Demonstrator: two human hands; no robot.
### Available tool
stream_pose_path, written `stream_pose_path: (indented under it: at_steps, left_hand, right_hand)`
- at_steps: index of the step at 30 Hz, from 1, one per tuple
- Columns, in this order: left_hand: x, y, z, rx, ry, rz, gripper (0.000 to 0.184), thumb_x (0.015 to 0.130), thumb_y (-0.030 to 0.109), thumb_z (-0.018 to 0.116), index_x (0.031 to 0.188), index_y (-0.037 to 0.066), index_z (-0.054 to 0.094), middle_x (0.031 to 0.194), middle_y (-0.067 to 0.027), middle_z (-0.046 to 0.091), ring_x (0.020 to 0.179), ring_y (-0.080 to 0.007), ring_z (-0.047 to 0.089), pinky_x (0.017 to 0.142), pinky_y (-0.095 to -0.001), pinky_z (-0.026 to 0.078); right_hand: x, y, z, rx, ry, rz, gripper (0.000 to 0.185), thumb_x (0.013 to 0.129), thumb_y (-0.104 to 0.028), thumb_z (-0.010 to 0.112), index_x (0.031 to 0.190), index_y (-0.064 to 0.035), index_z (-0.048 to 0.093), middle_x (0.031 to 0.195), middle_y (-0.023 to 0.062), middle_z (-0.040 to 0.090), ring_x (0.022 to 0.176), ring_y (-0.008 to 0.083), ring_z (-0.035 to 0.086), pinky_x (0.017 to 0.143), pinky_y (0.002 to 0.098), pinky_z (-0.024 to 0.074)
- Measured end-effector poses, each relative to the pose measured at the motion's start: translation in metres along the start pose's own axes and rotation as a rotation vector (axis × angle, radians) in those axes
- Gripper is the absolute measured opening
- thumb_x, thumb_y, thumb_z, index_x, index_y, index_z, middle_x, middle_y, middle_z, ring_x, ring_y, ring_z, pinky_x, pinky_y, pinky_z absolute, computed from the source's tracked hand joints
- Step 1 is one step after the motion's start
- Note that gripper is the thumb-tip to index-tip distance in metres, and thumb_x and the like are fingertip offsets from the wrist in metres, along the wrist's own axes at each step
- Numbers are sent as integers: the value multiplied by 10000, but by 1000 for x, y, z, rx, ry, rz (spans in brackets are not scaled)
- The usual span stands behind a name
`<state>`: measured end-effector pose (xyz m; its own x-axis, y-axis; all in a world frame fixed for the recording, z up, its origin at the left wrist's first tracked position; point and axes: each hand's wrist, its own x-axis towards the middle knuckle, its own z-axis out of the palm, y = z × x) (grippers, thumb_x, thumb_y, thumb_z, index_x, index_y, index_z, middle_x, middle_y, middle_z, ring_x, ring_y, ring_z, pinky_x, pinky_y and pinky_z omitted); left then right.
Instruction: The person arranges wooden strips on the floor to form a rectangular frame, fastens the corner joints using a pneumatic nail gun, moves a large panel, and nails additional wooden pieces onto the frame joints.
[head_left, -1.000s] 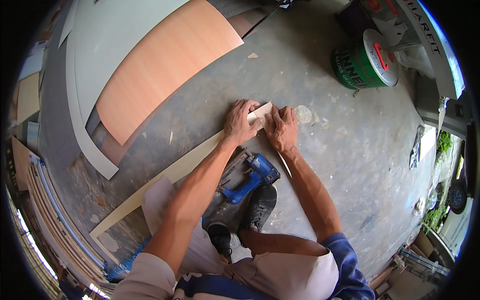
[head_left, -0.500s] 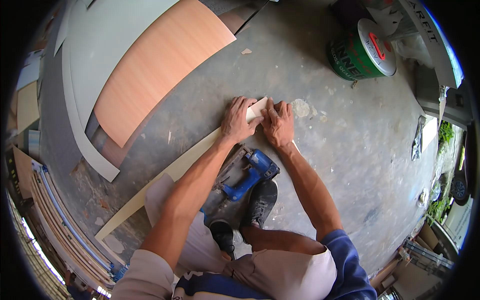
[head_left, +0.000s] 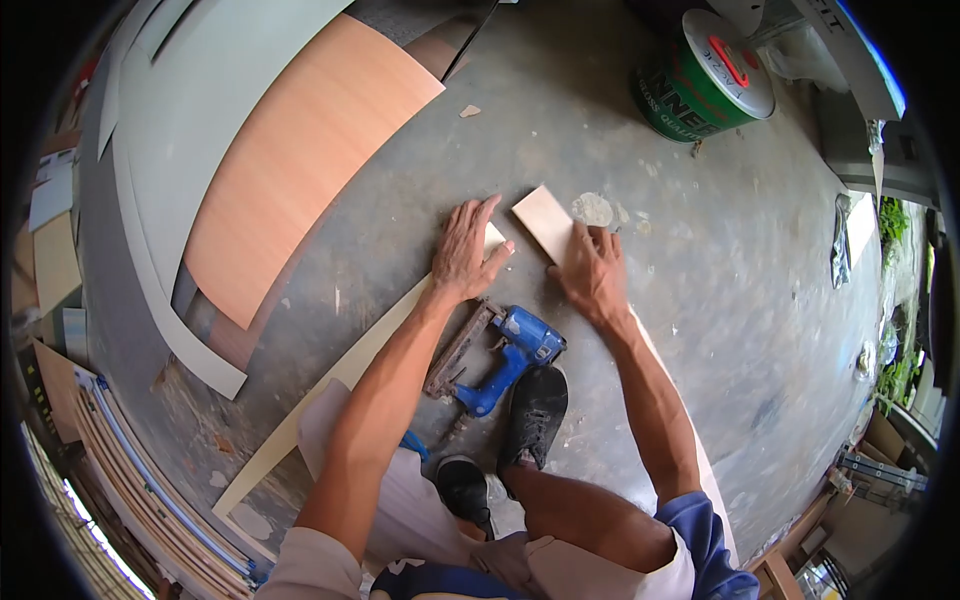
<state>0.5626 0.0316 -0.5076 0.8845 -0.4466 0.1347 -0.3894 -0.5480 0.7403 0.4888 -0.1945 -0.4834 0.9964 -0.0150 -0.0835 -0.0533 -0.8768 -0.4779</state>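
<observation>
My left hand (head_left: pixel 462 250) lies over the end of a long pale wooden strip (head_left: pixel 370 335). Its fingers reach over the far edge and its thumb is along the near one, with the tip showing between them. A second wooden strip (head_left: pixel 542 222) is gripped in my right hand (head_left: pixel 594 272), its end angled up and left and its length passing beneath my right forearm. The two strip ends are apart. Between my forearms, a blue nail gun (head_left: pixel 510 358) rests on the floor beside my shoe (head_left: pixel 538 408).
A wood-grain sheet (head_left: pixel 310 165) and large grey sheets (head_left: pixel 225 85) lie at upper left. At upper right stands a green can (head_left: pixel 690 85) with a red handle. Long stacked boards (head_left: pixel 155 480) line the lower left. The floor (head_left: pixel 740 330) is grey concrete.
My hands have moved apart and the strip ends, which were together, are now separated. My right hand has shifted right and down with its strip. The view has shifted slightly.
</observation>
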Motion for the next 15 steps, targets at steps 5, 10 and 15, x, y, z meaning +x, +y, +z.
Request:
stream_pose_path:
  at_steps: [5, 10, 15]
  left_hand:
    - [2, 4, 1, 62, -54, -13, 601, 857, 315, 620, 1355, 25, 451, 1223, -186, 500, 1134, -366, 468, 1000, -454, 375]
    - [0, 6, 1, 90, -23, 21, 557, 816, 233, 643, 1313, 37, 482, 1184, -180, 514, 1110, -360, 479, 985, -450, 382]
    - [-1, -5, 4, -79, 75, -28, 475, 765, 134, 617, 1218, 23, 531, 1081, -161, 550, 1023, -328, 518, 923, -430, 415]
  right_hand:
    - [15, 56, -33, -107, 212, 191, 678, 734, -199, 797, 1334, -14, 541, 1235, 178, 568, 1106, 363, 505, 1004, 437, 411]
    - [17, 75, -48, -68, 245, 139, 673, 733, -220, 805, 1322, -11, 554, 1233, 160, 592, 1111, 342, 515, 1011, 431, 408]
    - [-15, 41, -51, -40, 181, -53, 643, 763, -252, 791, 1298, 25, 564, 1164, 210, 588, 1054, 357, 528, 936, 451, 460]
